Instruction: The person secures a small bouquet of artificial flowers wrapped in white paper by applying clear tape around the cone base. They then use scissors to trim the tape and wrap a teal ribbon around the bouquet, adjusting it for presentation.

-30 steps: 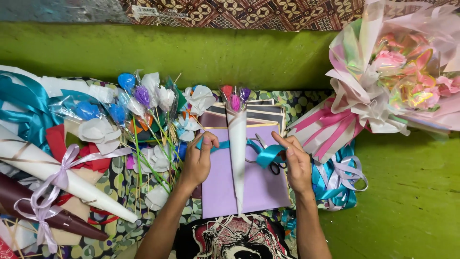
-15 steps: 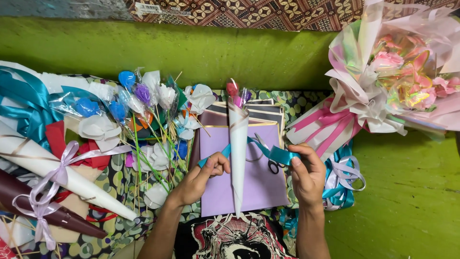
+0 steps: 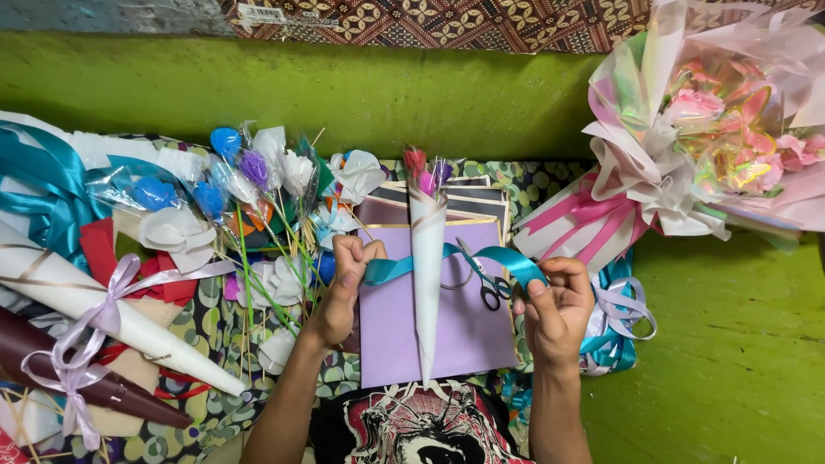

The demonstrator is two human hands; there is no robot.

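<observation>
A white paper cone (image 3: 427, 266) with small red, pink and purple flowers at its top lies upright on a lilac paper sheet (image 3: 468, 331). A teal ribbon (image 3: 507, 258) passes behind the cone. My left hand (image 3: 344, 288) pinches the ribbon's left end beside the cone. Right of the cone, my right hand (image 3: 557, 309) grips the ribbon's other end. Scissors (image 3: 485, 283) lie on the lilac sheet between the cone and my right hand.
Wrapped artificial flowers on sticks (image 3: 249, 198) lie to the left, with white and maroon cones tied in lilac ribbon (image 3: 94, 326). A large pink bouquet (image 3: 713, 146) lies at the right. Loose ribbon (image 3: 614, 335) sits beside my right hand on the green floor (image 3: 730, 369).
Both hands drew the teal ribbon outward and down from the cone, then lifted again with the ends. The ribbon now stretches across the cone.
</observation>
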